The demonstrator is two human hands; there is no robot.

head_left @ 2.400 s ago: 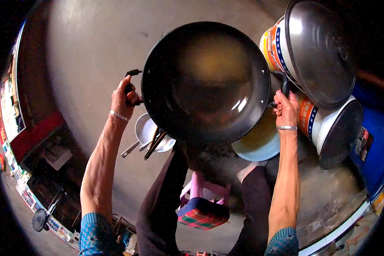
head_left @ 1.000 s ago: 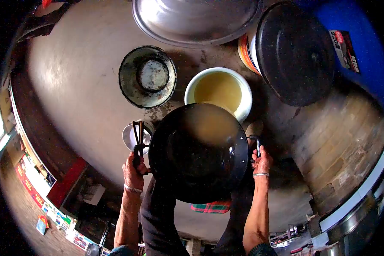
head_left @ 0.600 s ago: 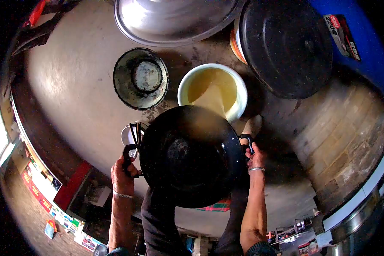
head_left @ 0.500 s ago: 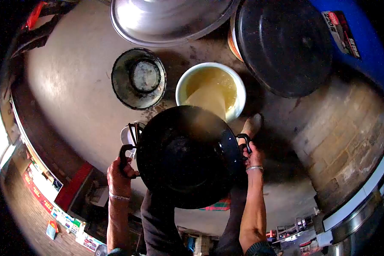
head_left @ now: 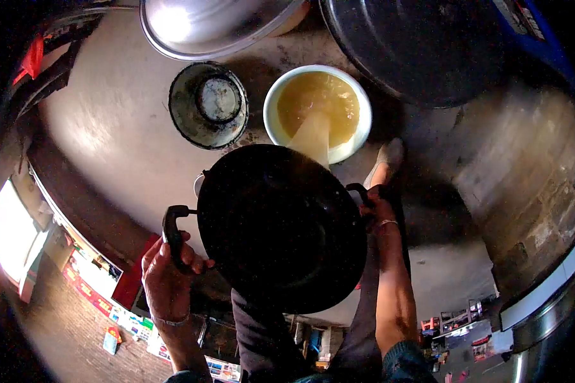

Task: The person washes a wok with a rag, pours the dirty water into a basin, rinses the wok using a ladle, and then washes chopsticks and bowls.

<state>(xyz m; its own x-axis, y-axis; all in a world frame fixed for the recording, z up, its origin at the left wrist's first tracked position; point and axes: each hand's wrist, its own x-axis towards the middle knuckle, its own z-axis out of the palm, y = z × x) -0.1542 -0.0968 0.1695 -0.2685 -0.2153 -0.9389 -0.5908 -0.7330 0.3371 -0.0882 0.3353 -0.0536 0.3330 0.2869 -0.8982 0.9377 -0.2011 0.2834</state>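
Note:
A large black wok (head_left: 281, 236) is tipped forward in front of my legs. My left hand (head_left: 171, 268) is closed around its left loop handle, and my right hand (head_left: 379, 210) grips the handle on the right. From the wok's far rim a stream of cloudy yellowish liquid (head_left: 314, 135) runs down. It falls into a round white bucket (head_left: 364, 124) on the floor, where similar liquid stands with bubbles on its surface. The wok's inside is too dark to show what is left in it.
A dark, stained bucket (head_left: 180, 124) stands left of the white one. Behind are a shiny metal lid (head_left: 223, 29) and a big black round lid (head_left: 421, 51). My foot (head_left: 387, 159) is right of the pouring stream. A brick wall (head_left: 530, 179) rises at right.
The wok has tilted further, its left handle rising, while liquid keeps pouring. The liquid in the white bucket looks higher. The camera view has shifted. Both hands still hold the handles.

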